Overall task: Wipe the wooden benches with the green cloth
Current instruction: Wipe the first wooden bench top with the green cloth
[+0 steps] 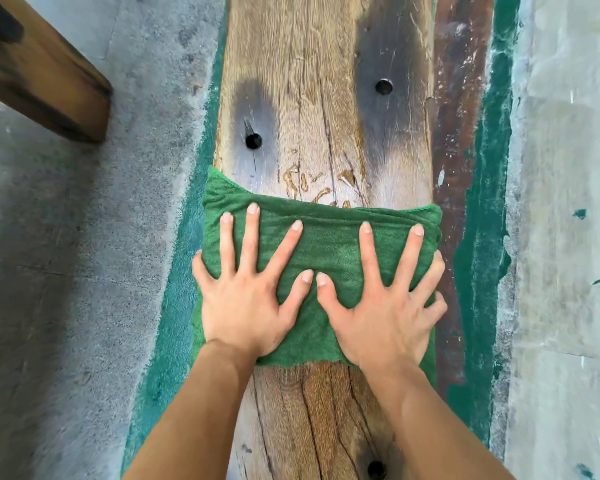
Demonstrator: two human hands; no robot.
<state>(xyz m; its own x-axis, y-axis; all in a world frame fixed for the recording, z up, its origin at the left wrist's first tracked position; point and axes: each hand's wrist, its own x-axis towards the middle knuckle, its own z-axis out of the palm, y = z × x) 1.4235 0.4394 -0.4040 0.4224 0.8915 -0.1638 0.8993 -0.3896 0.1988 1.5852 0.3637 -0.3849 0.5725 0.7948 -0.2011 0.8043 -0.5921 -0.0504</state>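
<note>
Roughly midway along one plank is my reading, from the single head view. Both hands lie flat on the green cloth [326,244], neither clenched nor grasping. The left hand [243,299] and right hand [385,313] press down with fingers straight and spread and thumb tips nearly touching. The right hand's outer two fingers bend over the cloth's far right edge.

The cloth is spread across the full width of the wooden bench [326,98], under both palms, and overhangs the plank beside the left hand. Just beyond the fingertips lie wet streaks [312,188] not yet taken up. Farther ahead are dark grey stains around two bolt holes [253,141], so that stretch looks left to do. Behind the wrists the grain looks dry and brown, though I cannot tell whether it is clean. Another bench [42,71], well off to the left of the left hand, is probably waiting too.

The cloth is a fuzzy, deep green towel, folded, with a frayed near edge.
</note>
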